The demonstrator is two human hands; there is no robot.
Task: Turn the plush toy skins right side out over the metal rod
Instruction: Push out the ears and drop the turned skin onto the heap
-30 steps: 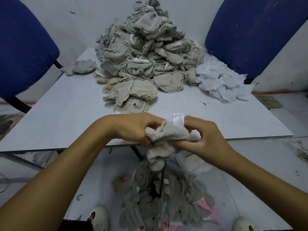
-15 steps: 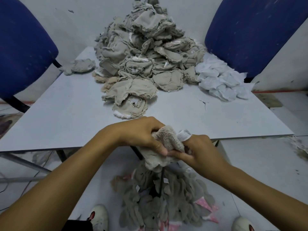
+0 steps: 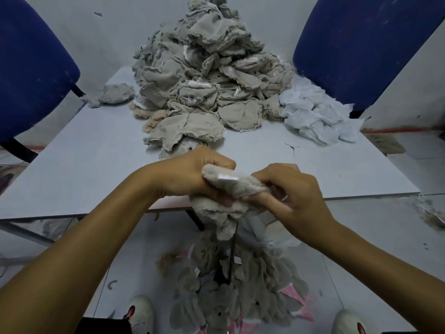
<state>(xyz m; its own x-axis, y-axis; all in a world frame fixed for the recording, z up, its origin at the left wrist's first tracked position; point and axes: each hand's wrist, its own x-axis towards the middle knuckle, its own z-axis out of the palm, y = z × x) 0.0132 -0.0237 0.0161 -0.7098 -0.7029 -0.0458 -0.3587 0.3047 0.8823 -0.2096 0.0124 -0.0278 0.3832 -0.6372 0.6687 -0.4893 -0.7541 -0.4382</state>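
Observation:
Both hands hold one beige plush skin (image 3: 225,208) just in front of the table's near edge. My left hand (image 3: 190,173) grips its upper left part with curled fingers. My right hand (image 3: 291,191) pinches its fuzzy right end, where a white label shows. The skin hangs over a thin dark metal rod (image 3: 232,256) that rises from the floor; the rod's top is hidden inside the fabric. A tall heap of inside-out beige skins (image 3: 207,75) lies at the back of the table.
The white table (image 3: 84,160) also carries a pile of white fabric pieces (image 3: 315,114) at the right and a lone grey skin (image 3: 115,94) at the left. Finished fuzzy skins (image 3: 240,297) lie heaped on the floor around the rod. Blue chairs (image 3: 361,44) flank the table.
Both hands have worked the skin further over the rod. The white label, first upright behind the skin, now lies flat on top, and the right hand has shifted rightward along the fuzzy end.

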